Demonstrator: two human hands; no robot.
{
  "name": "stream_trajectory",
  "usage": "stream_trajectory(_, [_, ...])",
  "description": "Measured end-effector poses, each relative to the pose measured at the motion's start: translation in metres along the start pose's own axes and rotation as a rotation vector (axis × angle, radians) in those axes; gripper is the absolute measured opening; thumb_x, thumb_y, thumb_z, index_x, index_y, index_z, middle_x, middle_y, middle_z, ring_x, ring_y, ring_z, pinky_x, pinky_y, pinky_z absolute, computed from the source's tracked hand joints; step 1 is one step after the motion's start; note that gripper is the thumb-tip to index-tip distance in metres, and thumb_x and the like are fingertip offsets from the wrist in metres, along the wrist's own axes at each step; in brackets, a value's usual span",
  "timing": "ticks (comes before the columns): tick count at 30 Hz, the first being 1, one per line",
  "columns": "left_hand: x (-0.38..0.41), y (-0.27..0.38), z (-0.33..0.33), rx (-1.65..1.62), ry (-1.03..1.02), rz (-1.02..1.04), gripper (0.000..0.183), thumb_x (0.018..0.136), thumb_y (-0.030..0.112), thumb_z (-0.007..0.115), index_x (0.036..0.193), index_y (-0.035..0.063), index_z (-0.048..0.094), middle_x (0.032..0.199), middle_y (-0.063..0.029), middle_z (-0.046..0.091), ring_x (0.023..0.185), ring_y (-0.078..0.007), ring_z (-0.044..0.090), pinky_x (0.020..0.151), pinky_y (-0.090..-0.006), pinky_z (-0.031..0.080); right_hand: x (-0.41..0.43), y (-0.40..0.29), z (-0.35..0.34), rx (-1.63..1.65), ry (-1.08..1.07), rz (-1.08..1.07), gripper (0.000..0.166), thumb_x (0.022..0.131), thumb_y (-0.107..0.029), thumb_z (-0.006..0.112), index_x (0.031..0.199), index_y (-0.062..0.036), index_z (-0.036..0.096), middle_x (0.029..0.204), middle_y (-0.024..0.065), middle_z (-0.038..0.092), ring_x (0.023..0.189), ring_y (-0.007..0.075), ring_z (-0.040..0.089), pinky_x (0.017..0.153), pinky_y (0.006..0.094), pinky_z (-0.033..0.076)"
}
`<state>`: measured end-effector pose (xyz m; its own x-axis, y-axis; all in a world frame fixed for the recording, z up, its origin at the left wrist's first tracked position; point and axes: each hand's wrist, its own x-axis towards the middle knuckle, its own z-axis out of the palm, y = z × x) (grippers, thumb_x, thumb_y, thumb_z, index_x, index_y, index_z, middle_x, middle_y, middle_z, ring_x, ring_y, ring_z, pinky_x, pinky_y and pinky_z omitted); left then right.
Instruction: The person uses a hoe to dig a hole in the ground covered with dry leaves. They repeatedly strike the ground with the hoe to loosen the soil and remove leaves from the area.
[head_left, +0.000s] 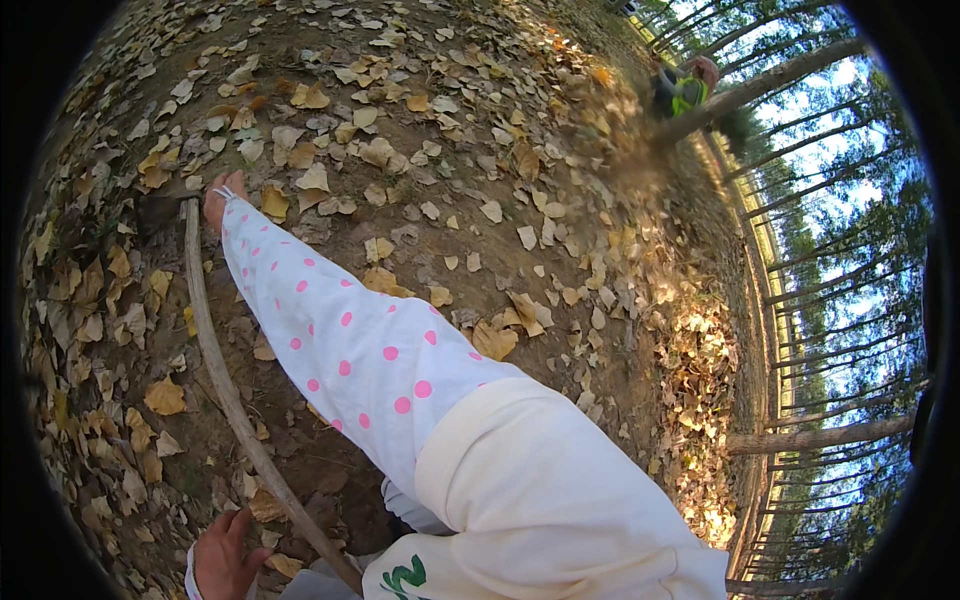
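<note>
A hoe with a long, bent wooden handle (225, 382) runs from the upper left down to my lap, where its lower end goes out of sight by my sweater. Its dark metal head (161, 212) rests at the soil, partly lost in shadow. Stretched out in a white sleeve with pink dots (360, 330), my right hand (223, 199) is down beside the hoe head. Its fingers are partly hidden, so I cannot tell whether they grip anything. My left hand (223, 556) is at the bottom left, left of the handle, holding nothing, with thumb and fingers apart.
Dry fallen leaves (495, 341) cover much of the brown soil (427, 251). A person in a bright green vest (686, 94) is farther off, behind a slanting tree trunk (757, 86). More trunks (817, 436) line the right side, where the horizon appears tipped sideways.
</note>
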<state>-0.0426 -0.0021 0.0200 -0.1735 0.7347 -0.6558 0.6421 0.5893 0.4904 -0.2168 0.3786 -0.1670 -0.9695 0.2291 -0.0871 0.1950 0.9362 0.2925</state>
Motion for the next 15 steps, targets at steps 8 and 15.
stream_trajectory(8, [0.008,-0.004,0.005,0.088,0.065,0.106,0.052,0.082,0.021,0.061,0.128,0.0077,0.042,0.122,-0.0249,0.048,0.108,-0.0393,0.050,0.087,-0.0415,0.043,-0.002,0.000,0.012,0.138,-0.152,0.093,0.048,0.087,-0.026,0.052,0.130,-0.0051,0.046,0.134,0.0222,0.039,0.121,0.0401,0.039,0.097,0.0589,0.026])
stream_trajectory(15, [0.002,-0.021,0.016,0.065,0.122,0.122,0.053,0.083,0.026,0.062,0.129,0.0088,0.042,0.125,-0.0245,0.046,0.109,-0.0405,0.049,0.086,-0.0414,0.044,-0.004,-0.020,-0.037,0.130,-0.406,-0.162,0.045,0.087,-0.030,0.054,0.128,-0.0124,0.049,0.131,0.0113,0.046,0.120,0.0310,0.043,0.097,0.0571,0.026])
